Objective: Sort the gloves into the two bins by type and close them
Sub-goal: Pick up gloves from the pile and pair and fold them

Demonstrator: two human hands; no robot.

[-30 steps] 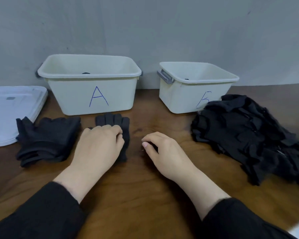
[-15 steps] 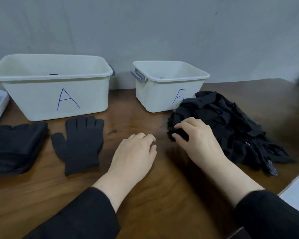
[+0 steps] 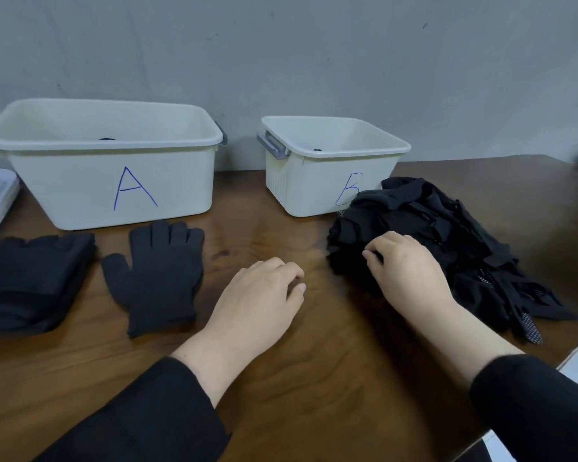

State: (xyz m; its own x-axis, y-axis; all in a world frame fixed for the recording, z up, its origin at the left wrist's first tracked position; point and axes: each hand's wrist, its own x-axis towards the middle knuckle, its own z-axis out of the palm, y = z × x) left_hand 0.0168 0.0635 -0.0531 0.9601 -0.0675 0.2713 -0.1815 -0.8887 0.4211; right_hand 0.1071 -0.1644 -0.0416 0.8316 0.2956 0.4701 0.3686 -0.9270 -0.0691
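right hand (image 3: 411,271) fingers pinching glove pile (image 3: 447,248) beside bin b (image 3: 334,181) | left hand (image 3: 261,301) loosely curled, empty | bins nearly empty, lids off | sorting early

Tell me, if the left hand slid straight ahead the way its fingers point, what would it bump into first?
Probably nothing soon: the left hand points up and rightward over bare table, toward bin B. That bin looks like the first obstacle, though depth is hard to judge.
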